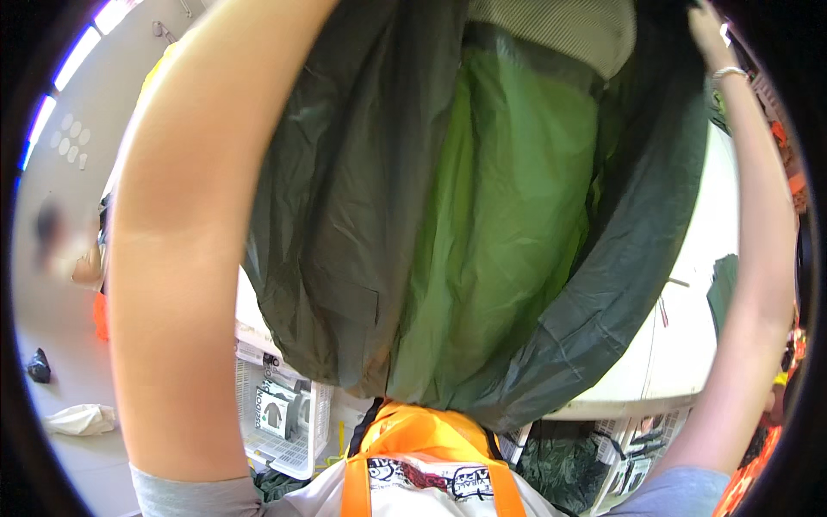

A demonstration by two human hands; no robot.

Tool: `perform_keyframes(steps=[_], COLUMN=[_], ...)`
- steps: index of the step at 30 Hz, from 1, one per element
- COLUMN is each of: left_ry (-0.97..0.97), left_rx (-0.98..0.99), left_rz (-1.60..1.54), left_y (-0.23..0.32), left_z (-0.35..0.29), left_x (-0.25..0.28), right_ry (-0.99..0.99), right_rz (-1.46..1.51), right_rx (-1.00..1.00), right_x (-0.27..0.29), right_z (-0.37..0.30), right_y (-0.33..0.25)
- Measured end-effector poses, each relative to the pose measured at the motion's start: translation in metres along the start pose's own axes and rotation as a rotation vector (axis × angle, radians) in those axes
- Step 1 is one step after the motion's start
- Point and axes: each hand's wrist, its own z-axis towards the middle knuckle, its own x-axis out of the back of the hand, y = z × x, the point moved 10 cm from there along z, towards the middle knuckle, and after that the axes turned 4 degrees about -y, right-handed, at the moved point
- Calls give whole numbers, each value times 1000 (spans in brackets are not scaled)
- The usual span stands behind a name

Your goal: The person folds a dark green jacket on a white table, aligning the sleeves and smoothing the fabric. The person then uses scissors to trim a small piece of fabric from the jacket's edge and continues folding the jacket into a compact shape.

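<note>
A large dark jacket (345, 215) with a bright green inside and a grey mesh panel (560, 34) near its top hangs spread in front of me. Both my arms are raised around it. My right hand (710, 39), with a pale band at the wrist, is closed at the jacket's upper right edge; its fingertips are partly cut off and blurred. Beyond the top of the picture lies my left hand, so only that forearm shows along the jacket's left side. The lower hem hangs over the near edge of a white table (637, 366).
White plastic baskets stand below the table, the left basket (301, 452) with packaged garments. Dark green fabric (560, 461) lies low on the right. A blurred person (60, 233) is at far left. A black bag (39, 366) and a white bag (82, 420) lie on the floor.
</note>
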Motion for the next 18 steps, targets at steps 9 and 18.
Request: perform_keyframes(steps=[9, 18], left_ry=[-773, -1248], left_rx=[-198, 172], left_rz=[-294, -395], left_y=[57, 38], left_z=[-352, -669], left_x=[-216, -77], right_ry=[-1143, -1100], right_rz=[-306, -360], right_rx=[-200, -796], right_x=[-258, -49], right_z=[-373, -619], right_y=[115, -35])
